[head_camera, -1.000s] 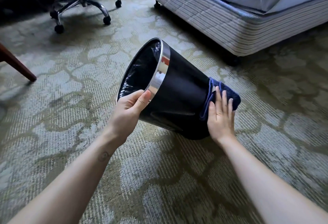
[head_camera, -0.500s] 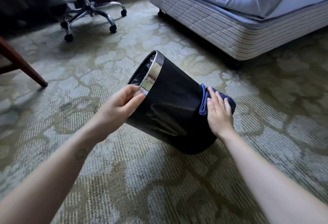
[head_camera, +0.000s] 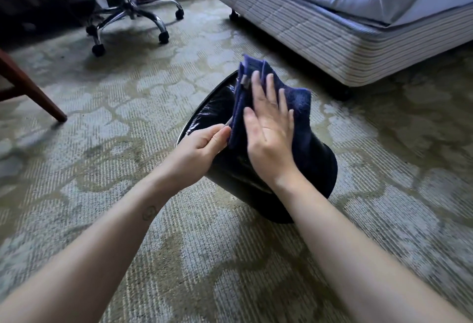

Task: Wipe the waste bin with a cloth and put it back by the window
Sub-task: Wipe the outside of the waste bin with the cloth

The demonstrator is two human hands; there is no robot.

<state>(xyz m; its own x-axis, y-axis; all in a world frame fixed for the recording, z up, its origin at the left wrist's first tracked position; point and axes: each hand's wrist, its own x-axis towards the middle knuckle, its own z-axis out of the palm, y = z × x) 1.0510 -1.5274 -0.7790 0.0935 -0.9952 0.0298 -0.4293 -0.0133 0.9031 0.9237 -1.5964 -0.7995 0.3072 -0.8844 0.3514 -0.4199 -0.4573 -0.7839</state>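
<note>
Both hands are on the bin [head_camera: 317, 166], which lies tilted on the carpet [head_camera: 128, 143], its base toward the person and its open mouth angled up and away toward the left. Wiping is the step in hand. The right hand [head_camera: 268, 133] lies open and flat, fingers spread, pressing the blue cloth [head_camera: 299, 102] against the bin's upper side near the rim; it pins the cloth by pressure and does not close around it. A fold of the cloth stands up past the rim, above the fingertips. The left hand [head_camera: 202, 143] is closed on the rim at the bin's near left edge, thumb on top, and its thumb and forefinger touch the cloth's left edge; whether it pinches the cloth as well as the rim cannot be told.

By the look of it the task is in its first half: the cloth covers only the stretch under the palm, and the dark wall below the right wrist and around the base is bare. The next move probably calls for the left hand to steady or turn the bin while the right hand slides the cloth along the wall, keeping the palm flat so the folds do not bunch.

No window is in view, so the return spot cannot be placed. Beyond the bin stands the bed [head_camera: 332, 30]; beyond it to the left, a chair [head_camera: 130, 15].
</note>
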